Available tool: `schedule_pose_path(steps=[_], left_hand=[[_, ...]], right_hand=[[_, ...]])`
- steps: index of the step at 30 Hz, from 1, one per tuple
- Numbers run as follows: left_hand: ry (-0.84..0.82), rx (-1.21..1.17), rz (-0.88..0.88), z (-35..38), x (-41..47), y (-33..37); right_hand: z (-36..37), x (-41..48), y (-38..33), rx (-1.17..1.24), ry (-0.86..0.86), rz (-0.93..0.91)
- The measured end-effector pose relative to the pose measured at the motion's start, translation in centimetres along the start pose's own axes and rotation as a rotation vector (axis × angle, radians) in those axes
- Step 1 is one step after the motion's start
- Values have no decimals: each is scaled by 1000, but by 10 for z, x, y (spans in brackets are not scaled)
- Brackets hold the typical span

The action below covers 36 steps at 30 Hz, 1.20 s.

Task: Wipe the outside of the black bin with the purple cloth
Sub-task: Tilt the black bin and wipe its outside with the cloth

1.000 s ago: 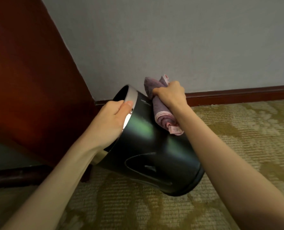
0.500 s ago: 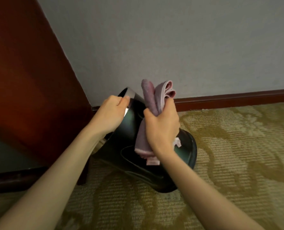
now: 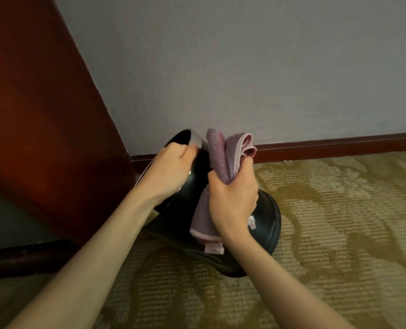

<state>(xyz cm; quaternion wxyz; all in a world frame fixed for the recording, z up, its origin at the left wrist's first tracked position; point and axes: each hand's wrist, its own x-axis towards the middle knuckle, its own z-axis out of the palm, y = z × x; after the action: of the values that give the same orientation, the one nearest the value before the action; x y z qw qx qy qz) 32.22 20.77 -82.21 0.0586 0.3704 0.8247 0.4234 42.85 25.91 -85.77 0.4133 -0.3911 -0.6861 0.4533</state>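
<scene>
The black bin [image 3: 267,220] is tipped on its side over the carpet, its silver-rimmed mouth pointing up and to the left. My left hand [image 3: 171,168] grips that silver rim [image 3: 195,138]. My right hand [image 3: 233,200] is closed around the bunched purple cloth [image 3: 221,153] and presses it against the bin's side. One end of the cloth sticks up above my fist, and the other hangs below it with a pale tag. Most of the bin's wall is hidden behind my hands and the cloth.
A dark red wooden panel [image 3: 38,115] stands close on the left. The grey wall [image 3: 244,67] with a red-brown skirting board [image 3: 339,144] runs behind the bin. Patterned beige carpet [image 3: 339,233] covers the floor to the right and in front.
My right hand has dragged the cloth from near the bin's rim down its side toward the base. The bin has swung so its base points right and away.
</scene>
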Motion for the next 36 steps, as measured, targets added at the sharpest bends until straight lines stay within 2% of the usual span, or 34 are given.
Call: schedule_pose_path(steps=[4,9,19,30,36], left_hand=[[-18,-2,48,4,-9,3],[-19,30,65,8,-15,6],[-33,13,70,-1,-15,0],[27,56,82,-4,-9,-8],[8,14,35,-8,2,-17]], right_hand=[[-3,39,-6,-11,-50,111],[6,86,-8,-126,-205,183],[37,124,-6,-254,-392,223],[26,83,-8,-255,-180,15],[20,17,-15,-101,-18,-81]])
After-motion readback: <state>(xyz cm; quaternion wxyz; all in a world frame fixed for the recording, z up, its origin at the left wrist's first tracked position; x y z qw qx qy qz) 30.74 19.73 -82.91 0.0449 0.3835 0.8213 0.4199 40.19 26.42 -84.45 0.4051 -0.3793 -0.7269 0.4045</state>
